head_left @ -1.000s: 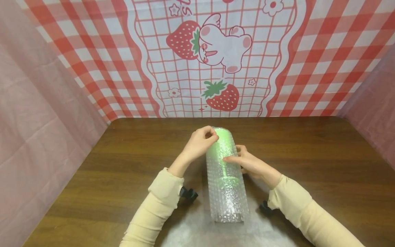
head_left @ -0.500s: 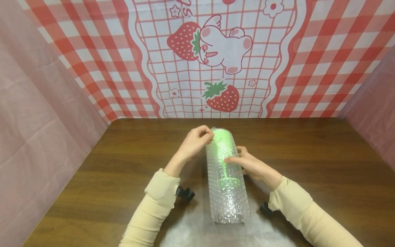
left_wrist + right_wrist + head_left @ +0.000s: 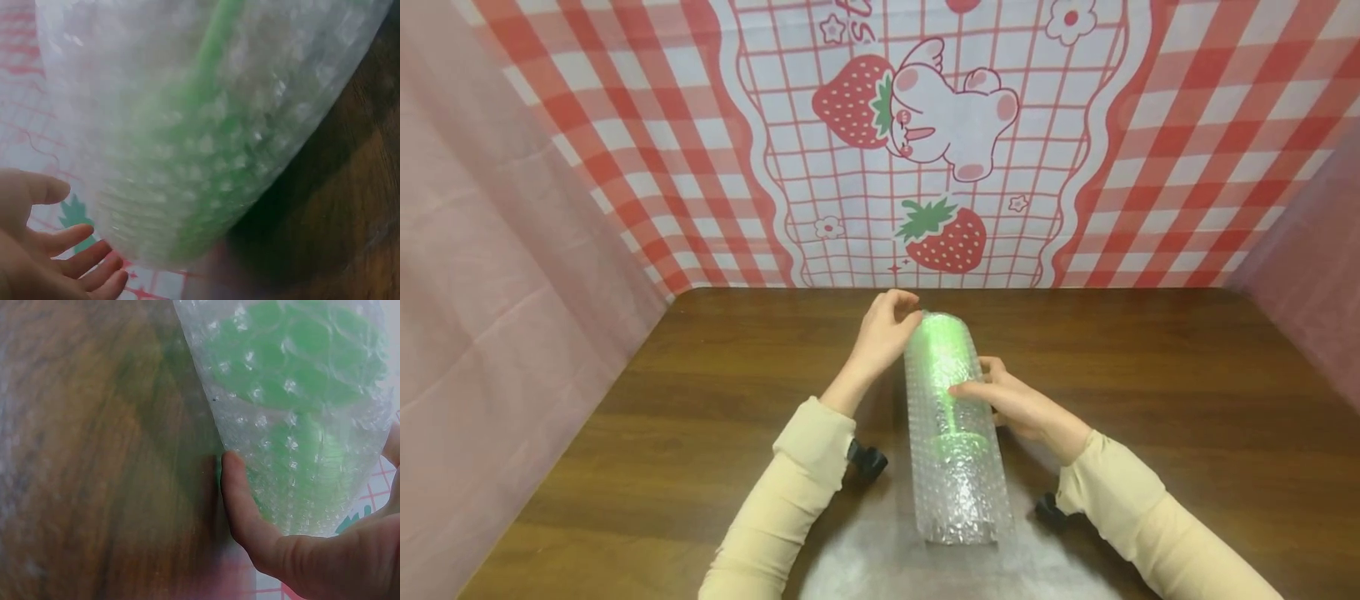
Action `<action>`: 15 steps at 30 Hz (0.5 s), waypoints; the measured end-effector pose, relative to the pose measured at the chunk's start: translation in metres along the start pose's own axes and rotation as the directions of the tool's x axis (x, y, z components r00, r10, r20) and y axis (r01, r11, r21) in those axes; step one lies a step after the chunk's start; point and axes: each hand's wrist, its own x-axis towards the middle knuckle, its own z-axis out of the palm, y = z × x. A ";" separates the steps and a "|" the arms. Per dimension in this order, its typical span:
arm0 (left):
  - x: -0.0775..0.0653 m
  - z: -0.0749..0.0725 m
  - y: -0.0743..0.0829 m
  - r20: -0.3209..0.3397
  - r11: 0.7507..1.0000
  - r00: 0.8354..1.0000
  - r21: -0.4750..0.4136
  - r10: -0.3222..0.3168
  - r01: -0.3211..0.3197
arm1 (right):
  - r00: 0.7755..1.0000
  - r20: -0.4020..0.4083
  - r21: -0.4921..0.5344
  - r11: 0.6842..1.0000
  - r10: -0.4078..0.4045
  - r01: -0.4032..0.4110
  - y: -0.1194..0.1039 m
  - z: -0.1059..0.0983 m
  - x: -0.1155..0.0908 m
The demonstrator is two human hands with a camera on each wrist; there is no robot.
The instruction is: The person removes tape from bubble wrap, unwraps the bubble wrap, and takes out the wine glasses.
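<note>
A roll of clear bubble wrap (image 3: 966, 496) lies lengthwise on the table in the head view. Inside it shows a green stemmed glass (image 3: 946, 340), its wide bowl at the far end and a round foot nearer me. My right hand (image 3: 1026, 406) grips the roll from the right, thumb on top and fingers round the far side. In the right wrist view the thumb (image 3: 240, 500) presses along the wrap's edge. At the far left end of the roll is my left hand (image 3: 883, 333), fingers loosely bent. The left wrist view shows its fingers (image 3: 78, 259) spread beside the wrap, holding nothing.
The brown wooden table (image 3: 700, 417) meets an upright red-and-white strawberry cloth (image 3: 940, 117) at its back edge. Pink curtains (image 3: 505, 292) hang at both sides. A pale sheen lies on the table's near middle. Dark wrist mounts (image 3: 868, 461) stick out below both sleeves.
My left hand drew slightly left off the top of the roll, then moved forward past its far end, its fingers loosening. The right hand keeps its grip.
</note>
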 end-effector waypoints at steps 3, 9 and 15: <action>0.006 0.006 -0.007 0.071 0.994 0.993 -0.052 -0.093 0.097 | 1.000 0.002 -0.001 1.000 -0.003 0.003 0.001 -0.001 0.000; 0.008 0.015 -0.021 0.177 0.972 0.963 -0.082 -0.204 0.221 | 1.000 -0.004 0.004 1.000 0.004 -0.004 0.003 0.000 0.001; 0.007 0.017 -0.021 0.149 0.972 0.966 -0.075 -0.209 0.222 | 1.000 -0.018 -0.002 1.000 0.008 -0.008 -0.003 -0.003 0.001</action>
